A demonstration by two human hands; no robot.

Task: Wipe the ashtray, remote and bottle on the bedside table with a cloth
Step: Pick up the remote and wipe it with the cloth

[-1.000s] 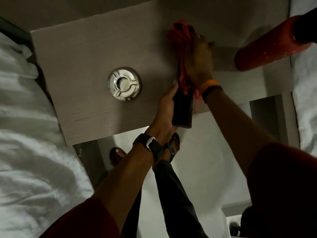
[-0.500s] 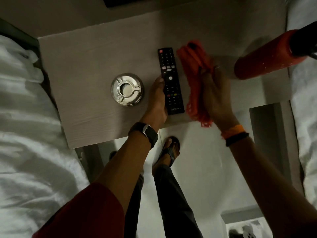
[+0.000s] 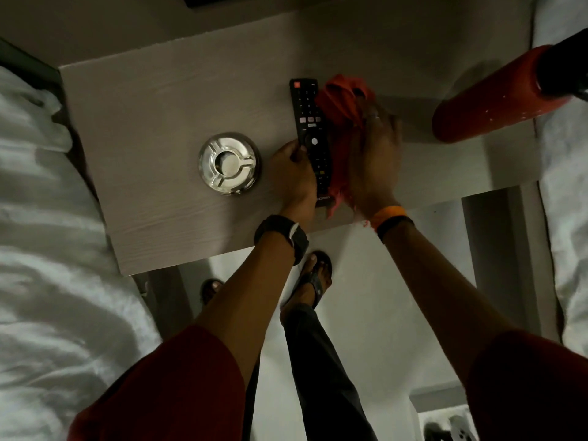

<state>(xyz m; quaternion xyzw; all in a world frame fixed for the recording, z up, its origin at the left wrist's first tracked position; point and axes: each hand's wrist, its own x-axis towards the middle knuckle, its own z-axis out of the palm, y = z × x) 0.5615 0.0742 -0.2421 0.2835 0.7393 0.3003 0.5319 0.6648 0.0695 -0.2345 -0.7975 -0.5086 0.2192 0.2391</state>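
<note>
A black remote [image 3: 308,122] lies button side up on the pale wooden bedside table [image 3: 152,128]. My left hand [image 3: 294,176] grips its near left edge. My right hand [image 3: 374,154] clutches an orange-red cloth [image 3: 342,103] pressed against the remote's right side. A round metal ashtray [image 3: 229,163] sits left of my left hand, untouched. A red bottle [image 3: 490,93] with a black cap stands at the table's right end, apart from both hands.
White bedding [image 3: 41,249] borders the table on the left, and more white bedding [image 3: 563,148] lies on the right. My sandalled feet [image 3: 315,275] stand on the pale floor below the table's front edge. A dark object [image 3: 206,0] lies at the top edge.
The remote was held up with the cloth over it, then set flat, button side up. My right hand has brought the cloth back against the remote's right side; my left hand now grips its edge.
</note>
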